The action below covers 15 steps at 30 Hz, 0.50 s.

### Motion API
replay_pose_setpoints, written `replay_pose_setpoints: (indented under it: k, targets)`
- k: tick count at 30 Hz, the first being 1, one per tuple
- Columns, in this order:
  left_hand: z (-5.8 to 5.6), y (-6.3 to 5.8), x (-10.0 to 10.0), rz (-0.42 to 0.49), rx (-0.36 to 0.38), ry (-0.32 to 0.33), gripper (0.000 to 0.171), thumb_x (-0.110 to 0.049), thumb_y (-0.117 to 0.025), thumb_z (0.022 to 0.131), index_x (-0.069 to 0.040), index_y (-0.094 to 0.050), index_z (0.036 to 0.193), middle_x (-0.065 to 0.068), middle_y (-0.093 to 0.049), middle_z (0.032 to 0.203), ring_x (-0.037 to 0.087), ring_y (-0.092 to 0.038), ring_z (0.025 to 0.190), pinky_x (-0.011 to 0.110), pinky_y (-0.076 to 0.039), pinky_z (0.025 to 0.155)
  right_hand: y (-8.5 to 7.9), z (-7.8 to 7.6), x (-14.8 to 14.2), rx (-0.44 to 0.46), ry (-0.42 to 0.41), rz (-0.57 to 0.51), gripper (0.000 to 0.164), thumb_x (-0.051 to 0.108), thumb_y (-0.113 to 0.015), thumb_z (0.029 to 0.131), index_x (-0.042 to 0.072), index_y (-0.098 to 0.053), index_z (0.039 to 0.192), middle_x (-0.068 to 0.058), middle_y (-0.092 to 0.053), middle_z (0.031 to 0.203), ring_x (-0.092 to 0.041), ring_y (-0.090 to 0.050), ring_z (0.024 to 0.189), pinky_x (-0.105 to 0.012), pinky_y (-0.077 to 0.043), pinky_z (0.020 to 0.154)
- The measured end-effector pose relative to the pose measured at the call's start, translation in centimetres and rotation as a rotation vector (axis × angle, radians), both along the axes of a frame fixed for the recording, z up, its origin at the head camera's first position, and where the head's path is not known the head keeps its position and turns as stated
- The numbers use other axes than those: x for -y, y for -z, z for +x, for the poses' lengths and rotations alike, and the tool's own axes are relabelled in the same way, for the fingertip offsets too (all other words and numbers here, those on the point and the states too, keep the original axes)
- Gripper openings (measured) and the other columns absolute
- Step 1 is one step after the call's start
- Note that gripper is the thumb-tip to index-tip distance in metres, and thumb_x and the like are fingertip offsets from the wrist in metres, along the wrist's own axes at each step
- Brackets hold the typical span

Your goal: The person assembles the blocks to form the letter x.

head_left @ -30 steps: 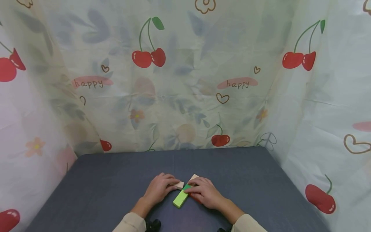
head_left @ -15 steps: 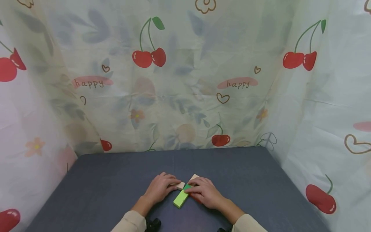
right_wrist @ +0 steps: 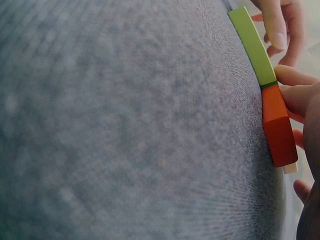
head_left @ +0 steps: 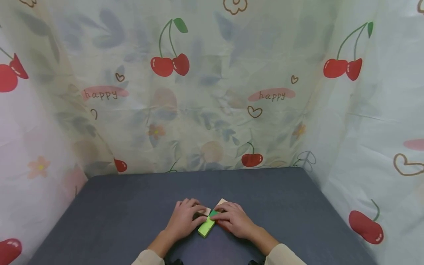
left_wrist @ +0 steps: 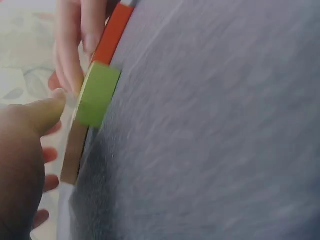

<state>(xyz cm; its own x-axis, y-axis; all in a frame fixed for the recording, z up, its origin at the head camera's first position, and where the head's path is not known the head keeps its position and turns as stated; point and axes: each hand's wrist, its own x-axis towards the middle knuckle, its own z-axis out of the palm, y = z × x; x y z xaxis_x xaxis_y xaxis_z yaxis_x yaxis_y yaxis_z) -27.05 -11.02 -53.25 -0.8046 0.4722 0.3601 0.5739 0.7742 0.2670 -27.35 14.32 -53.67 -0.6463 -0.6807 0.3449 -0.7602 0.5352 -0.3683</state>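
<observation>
Several wooden blocks lie touching in a crossed arrangement on the table. A light green block (head_left: pixel 206 227) points toward me. A dark green block (head_left: pixel 213 213) adjoins its far end, with a pale wood block (head_left: pixel 221 201) beyond. My right hand (head_left: pixel 234 220) has curved fingers and thumb at the dark green block, partly covering a red-orange block (right_wrist: pixel 278 127). My left hand (head_left: pixel 183 219) hovers around another pale wood block (left_wrist: pixel 75 152), partly hidden. Its thumb is spread from the fingers, near the light green block. The left wrist view shows that thumb apart from the blocks.
Dark grey cloth covers the table (head_left: pixel 145 191). A pale curtain (head_left: pixel 202 121) with cherry prints surrounds its back and sides.
My left thumb has moved away from the pale wood block, rightward to the light green block's edge, and the left hand has opened wider. The right hand and blocks look nearly still.
</observation>
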Motion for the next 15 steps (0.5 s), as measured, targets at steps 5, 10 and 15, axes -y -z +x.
replay_pose_setpoints:
  k: [5, 10, 15]
  targets:
    - [0.75, 0.21, -0.49, -0.067, -0.084, 0.002, 0.039, -0.057, -0.063, 0.087, -0.029, -0.072, 0.113, -0.007, -0.060, 0.113, 0.017, -0.050, 0.100, 0.047, -0.036, 0.084, -0.03, -0.03, -0.04, -0.007, -0.011, -0.014, 0.028, 0.021, -0.061, 0.096, 0.032, -0.070, 0.121, 0.001, -0.058, 0.129, -0.021, -0.046, 0.125, -0.057, -0.033, 0.099]
    - [1.04, 0.28, -0.63, -0.109, -0.064, -0.002, 0.044, -0.058, -0.061, 0.088, -0.029, -0.070, 0.120, -0.005, -0.060, 0.119, 0.019, -0.049, 0.104, 0.048, -0.036, 0.086, -0.09, 0.03, 0.03, -0.005, -0.011, -0.015, 0.028, 0.021, -0.062, 0.096, 0.031, -0.071, 0.120, 0.001, -0.058, 0.128, -0.021, -0.047, 0.125, -0.057, -0.033, 0.100]
    - [1.18, 0.12, -0.50, -0.092, -0.056, 0.027, 0.045, -0.056, -0.062, 0.088, -0.028, -0.069, 0.122, -0.004, -0.060, 0.121, 0.020, -0.049, 0.106, 0.049, -0.037, 0.087, 0.00, 0.10, 0.03, -0.003, -0.007, -0.014, 0.029, 0.021, -0.061, 0.096, 0.032, -0.070, 0.121, 0.000, -0.058, 0.128, -0.021, -0.047, 0.124, -0.058, -0.033, 0.100]
